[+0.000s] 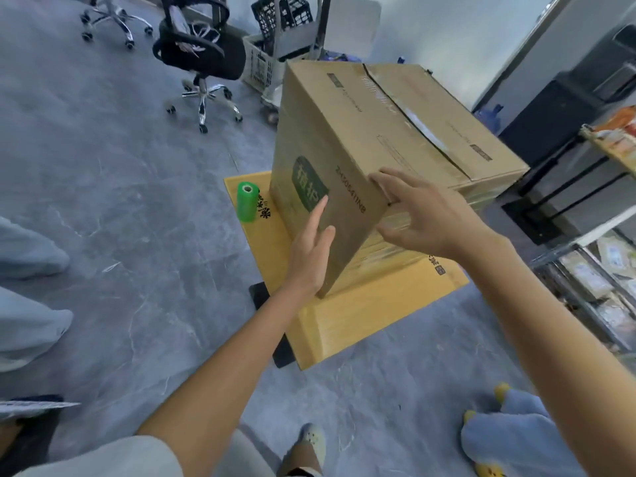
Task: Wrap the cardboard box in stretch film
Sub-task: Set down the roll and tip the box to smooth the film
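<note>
- The cardboard box (378,132) is propped tilted on one edge atop a flat yellow carton (361,304).
- The left hand (309,249) is laid flat against its near side, fingers straight.
- The right hand (423,215) is spread wide over its near corner.
- A green film roll (246,201) is seen on the carton, just left of the box.

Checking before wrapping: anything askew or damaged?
The cardboard box sits tilted on the yellow carton, with the left hand and right hand on it. Its top seam tape looks torn.
</note>
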